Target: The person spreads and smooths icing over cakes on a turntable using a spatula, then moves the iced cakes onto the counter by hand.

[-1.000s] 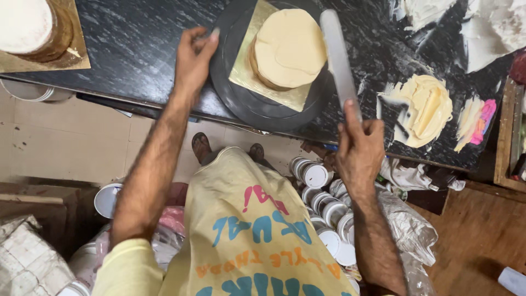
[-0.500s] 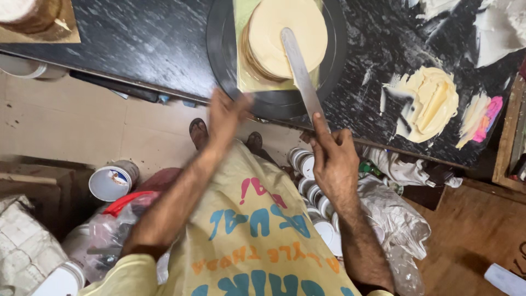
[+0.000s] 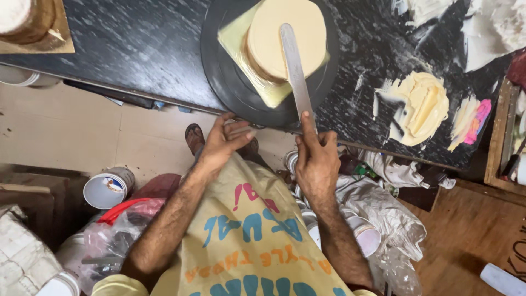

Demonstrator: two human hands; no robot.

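Observation:
A round cream-frosted cake sits on a pale square board on a black turntable at the edge of a dark marble counter. My right hand grips a long metal spatula whose blade lies flat across the top of the cake. My left hand is at the near rim of the turntable, fingers curled against its underside edge.
A smear of cream frosting and a pink-and-cream smear lie on the counter to the right. Another cake on a board is at top left. Below are a white tub, paper cups and plastic bags.
My left hand has moved from the far left rim of the turntable to its near edge. The spatula came down from the cake's right side to lie across its top.

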